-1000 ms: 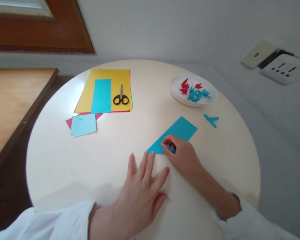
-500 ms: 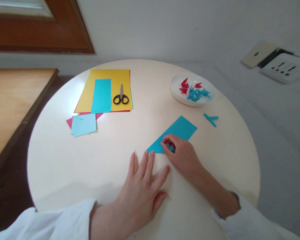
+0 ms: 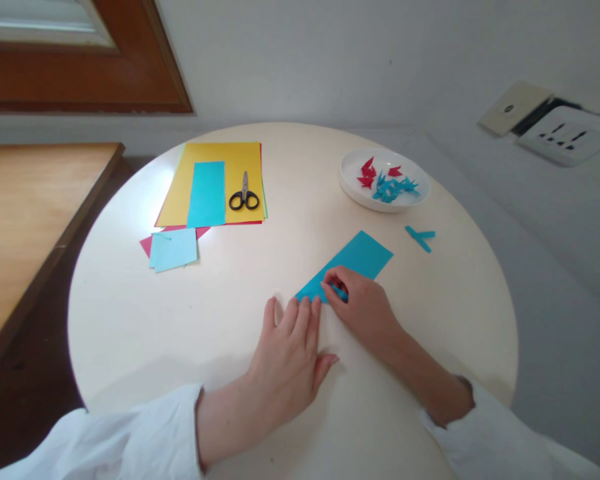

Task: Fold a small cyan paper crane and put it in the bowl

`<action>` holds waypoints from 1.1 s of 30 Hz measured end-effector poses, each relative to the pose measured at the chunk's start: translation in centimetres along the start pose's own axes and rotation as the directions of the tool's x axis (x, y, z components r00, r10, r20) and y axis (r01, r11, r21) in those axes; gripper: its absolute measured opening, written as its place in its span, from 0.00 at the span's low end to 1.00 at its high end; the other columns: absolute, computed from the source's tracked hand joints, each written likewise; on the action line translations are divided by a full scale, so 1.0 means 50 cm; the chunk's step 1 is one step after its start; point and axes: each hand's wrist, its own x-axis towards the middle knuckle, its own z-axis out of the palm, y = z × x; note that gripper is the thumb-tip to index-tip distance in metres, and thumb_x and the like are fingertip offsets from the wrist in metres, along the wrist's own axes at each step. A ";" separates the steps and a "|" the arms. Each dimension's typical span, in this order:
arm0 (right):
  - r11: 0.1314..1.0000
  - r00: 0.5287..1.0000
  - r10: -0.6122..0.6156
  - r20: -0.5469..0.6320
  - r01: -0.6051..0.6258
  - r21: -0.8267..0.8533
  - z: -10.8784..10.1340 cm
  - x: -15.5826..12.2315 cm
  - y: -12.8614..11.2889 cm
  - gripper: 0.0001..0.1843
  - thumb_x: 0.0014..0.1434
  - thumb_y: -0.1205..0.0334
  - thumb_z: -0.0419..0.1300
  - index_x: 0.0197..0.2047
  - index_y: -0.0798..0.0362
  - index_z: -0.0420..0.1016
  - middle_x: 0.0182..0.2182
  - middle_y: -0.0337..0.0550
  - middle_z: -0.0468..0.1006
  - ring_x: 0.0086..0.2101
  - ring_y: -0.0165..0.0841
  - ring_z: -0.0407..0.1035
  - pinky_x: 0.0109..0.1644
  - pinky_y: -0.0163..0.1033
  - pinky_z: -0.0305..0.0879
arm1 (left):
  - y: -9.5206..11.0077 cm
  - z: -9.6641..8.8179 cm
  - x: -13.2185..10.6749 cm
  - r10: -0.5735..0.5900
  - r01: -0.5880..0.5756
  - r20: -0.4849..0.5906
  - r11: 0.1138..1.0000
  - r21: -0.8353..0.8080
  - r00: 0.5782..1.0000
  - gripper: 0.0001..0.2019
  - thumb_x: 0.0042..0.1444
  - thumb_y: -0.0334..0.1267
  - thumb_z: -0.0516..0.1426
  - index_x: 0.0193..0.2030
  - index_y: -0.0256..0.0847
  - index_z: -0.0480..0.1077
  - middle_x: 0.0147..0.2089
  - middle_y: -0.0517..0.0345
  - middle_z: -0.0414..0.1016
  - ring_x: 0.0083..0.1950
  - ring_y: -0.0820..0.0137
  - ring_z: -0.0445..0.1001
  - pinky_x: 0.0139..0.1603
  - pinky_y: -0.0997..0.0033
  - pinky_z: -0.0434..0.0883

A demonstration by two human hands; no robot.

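Observation:
A sheet of blue paper lies slantwise on the table, its near left end drawn to a point. The fingertips of my left hand rest on the paper's near edge, fingers stretched out and thumb apart. Just right of them, my right hand is closed in a pinch on the same paper. A bit of blue shows inside its curled fingers, and my hand hides part of the near edge.
On the round white table stands a white dish with small red and blue folded paper pieces. Blue paper strips lie near it. Black-handled scissors rest on yellow paper beside a blue rectangle. Pale blue squares lie in front.
My left hand has shifted slightly right and away from me, its fingers closer together and onto the paper's edge. The right hand keeps its pinch. The whole view has moved slightly.

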 end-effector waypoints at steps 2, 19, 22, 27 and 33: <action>1.000 1.000 -0.002 -0.005 0.002 -0.004 0.000 0.000 0.000 0.06 0.55 0.64 0.52 0.29 0.52 0.68 0.24 0.40 0.73 0.24 0.30 0.65 0.29 0.33 0.57 | 0.001 0.002 0.001 -0.012 0.012 -0.003 1.000 0.001 1.000 0.28 0.62 0.46 0.36 0.61 0.28 0.57 0.56 0.40 0.66 0.56 0.54 0.62 0.56 0.45 0.55; 0.988 0.987 -0.136 -0.088 0.129 -0.086 0.013 -0.013 0.013 0.06 0.57 0.63 0.53 0.38 0.54 0.68 0.35 0.46 0.73 0.35 0.36 0.65 0.40 0.39 0.61 | 0.002 0.013 0.001 -0.048 0.049 -0.080 0.999 0.015 0.996 0.25 0.61 0.45 0.41 0.61 0.36 0.57 0.58 0.39 0.63 0.55 0.53 0.61 0.54 0.45 0.55; 0.985 0.987 -0.133 -0.094 0.121 -0.121 0.009 -0.022 0.021 0.09 0.58 0.61 0.54 0.41 0.54 0.68 0.38 0.47 0.73 0.38 0.39 0.65 0.43 0.42 0.60 | 0.000 0.015 0.002 -0.045 0.047 -0.085 0.999 0.018 0.995 0.24 0.61 0.45 0.41 0.61 0.36 0.57 0.58 0.39 0.63 0.55 0.53 0.62 0.53 0.45 0.56; 0.980 0.984 -0.063 -0.166 0.030 -0.194 -0.005 -0.050 0.044 0.10 0.58 0.63 0.53 0.43 0.52 0.69 0.41 0.47 0.74 0.38 0.41 0.65 0.40 0.45 0.60 | -0.002 0.016 0.003 -0.044 0.047 -0.125 0.999 0.022 0.991 0.23 0.61 0.45 0.41 0.61 0.43 0.57 0.56 0.39 0.63 0.50 0.54 0.64 0.50 0.45 0.57; 0.951 0.898 -0.295 -0.326 0.244 -0.189 -0.015 -0.090 0.033 0.15 0.61 0.71 0.46 0.45 0.55 0.70 0.44 0.48 0.75 0.46 0.36 0.67 0.49 0.43 0.59 | -0.005 0.020 0.004 -0.034 0.041 -0.178 0.999 0.035 0.983 0.22 0.61 0.45 0.41 0.60 0.44 0.58 0.55 0.40 0.64 0.49 0.54 0.65 0.50 0.45 0.57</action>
